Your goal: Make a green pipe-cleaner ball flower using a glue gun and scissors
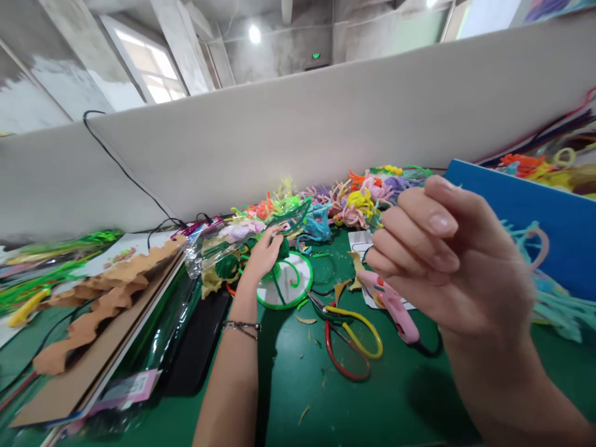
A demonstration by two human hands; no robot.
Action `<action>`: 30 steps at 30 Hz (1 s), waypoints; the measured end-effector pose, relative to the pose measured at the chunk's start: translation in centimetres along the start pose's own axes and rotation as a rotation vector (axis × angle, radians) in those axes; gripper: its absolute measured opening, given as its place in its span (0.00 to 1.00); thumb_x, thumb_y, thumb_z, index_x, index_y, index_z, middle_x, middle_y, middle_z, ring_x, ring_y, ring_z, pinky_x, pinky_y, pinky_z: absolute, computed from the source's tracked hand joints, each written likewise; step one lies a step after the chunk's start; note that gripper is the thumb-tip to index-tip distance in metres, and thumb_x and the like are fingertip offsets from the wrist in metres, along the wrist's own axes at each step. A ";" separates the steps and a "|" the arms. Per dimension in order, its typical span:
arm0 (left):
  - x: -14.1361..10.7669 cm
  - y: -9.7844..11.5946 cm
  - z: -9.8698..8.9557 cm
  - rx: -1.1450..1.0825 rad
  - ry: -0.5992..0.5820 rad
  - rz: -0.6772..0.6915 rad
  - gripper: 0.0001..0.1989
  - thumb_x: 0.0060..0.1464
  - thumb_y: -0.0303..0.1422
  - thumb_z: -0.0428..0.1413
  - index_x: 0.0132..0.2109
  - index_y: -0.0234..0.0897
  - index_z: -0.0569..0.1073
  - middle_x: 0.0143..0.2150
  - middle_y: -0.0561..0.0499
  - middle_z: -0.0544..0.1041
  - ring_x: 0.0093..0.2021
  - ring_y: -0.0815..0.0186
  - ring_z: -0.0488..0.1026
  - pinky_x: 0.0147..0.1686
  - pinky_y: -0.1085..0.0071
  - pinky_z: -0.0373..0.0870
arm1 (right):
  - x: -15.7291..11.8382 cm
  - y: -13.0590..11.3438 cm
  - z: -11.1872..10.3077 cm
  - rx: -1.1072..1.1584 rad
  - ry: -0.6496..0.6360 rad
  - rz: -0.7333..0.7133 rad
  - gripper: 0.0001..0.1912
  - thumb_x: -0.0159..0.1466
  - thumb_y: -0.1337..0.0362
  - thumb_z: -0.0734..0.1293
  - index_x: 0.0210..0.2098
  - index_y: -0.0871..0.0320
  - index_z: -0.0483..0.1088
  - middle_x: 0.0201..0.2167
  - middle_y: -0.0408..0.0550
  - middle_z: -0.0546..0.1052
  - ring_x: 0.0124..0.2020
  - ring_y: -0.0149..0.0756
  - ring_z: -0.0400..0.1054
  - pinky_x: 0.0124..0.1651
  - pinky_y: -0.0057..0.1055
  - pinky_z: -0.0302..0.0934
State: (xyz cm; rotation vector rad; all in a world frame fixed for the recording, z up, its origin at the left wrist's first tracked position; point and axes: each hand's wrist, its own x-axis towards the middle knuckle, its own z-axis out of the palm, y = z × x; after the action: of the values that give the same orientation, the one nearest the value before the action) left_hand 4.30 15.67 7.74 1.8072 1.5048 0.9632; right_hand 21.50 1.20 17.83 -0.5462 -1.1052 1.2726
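My left hand (264, 254) reaches over a white round disc (267, 295) with a fuzzy green rim. Its fingers are closed around a dark green fuzzy piece (284, 248), mostly hidden by the hand. A curled green pipe cleaner (295, 271) lies across the disc. My right hand (437, 254) is raised close to the camera at the right, fingers curled into a loose fist, with nothing visible in it. Below it lies a pink glue gun (393, 307). Pliers (354, 332) with one yellow and one red handle rest beside the disc, jaws pointing towards it.
Bundles of coloured pipe cleaners (361, 202) line the back wall (298, 136). At left are cardboard sheets (93, 347), wavy brown paper (88, 316) and a black phone-like slab (198, 347). A blue board (526, 217) stands at right. Scraps (306, 320) dot the green table (298, 385).
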 end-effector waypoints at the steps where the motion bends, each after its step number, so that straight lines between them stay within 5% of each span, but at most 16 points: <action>1: -0.3 0.4 -0.1 -0.017 -0.023 0.011 0.16 0.53 0.34 0.45 0.47 0.37 0.69 0.48 0.49 0.73 0.48 0.63 0.69 0.48 0.70 0.64 | 0.0 -0.1 -0.2 0.013 -0.016 -0.009 0.20 0.63 0.57 0.57 0.15 0.53 0.58 0.08 0.35 0.45 0.11 0.25 0.38 0.17 0.28 0.41; 7: -1.6 2.2 -1.4 -0.106 -0.087 0.045 0.22 0.52 0.35 0.48 0.54 0.39 0.63 0.58 0.48 0.65 0.58 0.63 0.60 0.53 0.71 0.60 | -0.8 -0.5 -0.6 0.022 -0.104 -0.068 0.18 0.62 0.58 0.59 0.16 0.51 0.60 0.07 0.35 0.47 0.11 0.26 0.39 0.17 0.28 0.42; 11: -1.7 3.0 -1.9 -0.048 0.074 0.123 0.29 0.50 0.37 0.50 0.59 0.33 0.56 0.55 0.41 0.65 0.56 0.59 0.62 0.53 0.64 0.59 | -2.0 -0.8 -0.7 -0.063 -0.205 -0.139 0.20 0.61 0.56 0.59 0.14 0.53 0.61 0.08 0.35 0.51 0.11 0.25 0.44 0.17 0.26 0.46; 14: -1.8 3.2 -1.9 -0.027 0.146 0.139 0.29 0.49 0.37 0.51 0.58 0.31 0.56 0.54 0.39 0.66 0.56 0.59 0.62 0.54 0.63 0.57 | -3.2 -1.0 -1.0 -0.343 -0.317 -0.202 0.19 0.62 0.55 0.59 0.18 0.53 0.67 0.11 0.37 0.61 0.13 0.25 0.54 0.20 0.25 0.51; 17: -1.9 3.2 -1.6 -0.107 0.000 0.083 0.25 0.45 0.36 0.56 0.52 0.37 0.64 0.51 0.44 0.69 0.54 0.60 0.64 0.52 0.65 0.61 | -4.1 0.1 -1.8 -0.912 -0.460 -0.098 0.14 0.62 0.58 0.59 0.24 0.55 0.70 0.19 0.41 0.71 0.20 0.27 0.63 0.29 0.28 0.58; 22: -2.2 3.0 0.0 -0.711 -0.320 -0.222 0.12 0.45 0.29 0.57 0.40 0.36 0.70 0.36 0.50 0.75 0.28 0.72 0.71 0.26 0.77 0.69 | -5.1 6.1 -3.9 -1.701 -0.307 0.241 0.09 0.59 0.65 0.61 0.36 0.62 0.71 0.36 0.55 0.76 0.39 0.45 0.69 0.41 0.39 0.60; 26: -2.2 2.5 1.5 -0.829 -0.362 -0.274 0.06 0.45 0.27 0.58 0.33 0.33 0.69 0.23 0.54 0.73 0.18 0.75 0.67 0.17 0.81 0.64 | -6.6 9.8 -4.2 -1.838 -0.305 0.412 0.12 0.56 0.71 0.63 0.40 0.64 0.71 0.40 0.57 0.74 0.43 0.47 0.69 0.41 0.38 0.63; 30: -2.3 1.4 2.2 -0.912 -0.367 -0.286 0.07 0.48 0.32 0.58 0.34 0.34 0.69 0.20 0.56 0.71 0.17 0.75 0.67 0.16 0.81 0.64 | -7.5 10.8 -4.2 -1.869 -0.230 0.368 0.15 0.55 0.74 0.62 0.42 0.63 0.70 0.40 0.57 0.74 0.43 0.47 0.69 0.39 0.36 0.64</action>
State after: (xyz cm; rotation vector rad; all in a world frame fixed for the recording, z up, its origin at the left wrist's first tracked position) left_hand 6.65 13.19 7.26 0.9996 0.8367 0.8964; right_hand 20.75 -1.92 4.45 -2.0337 -2.2876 0.1740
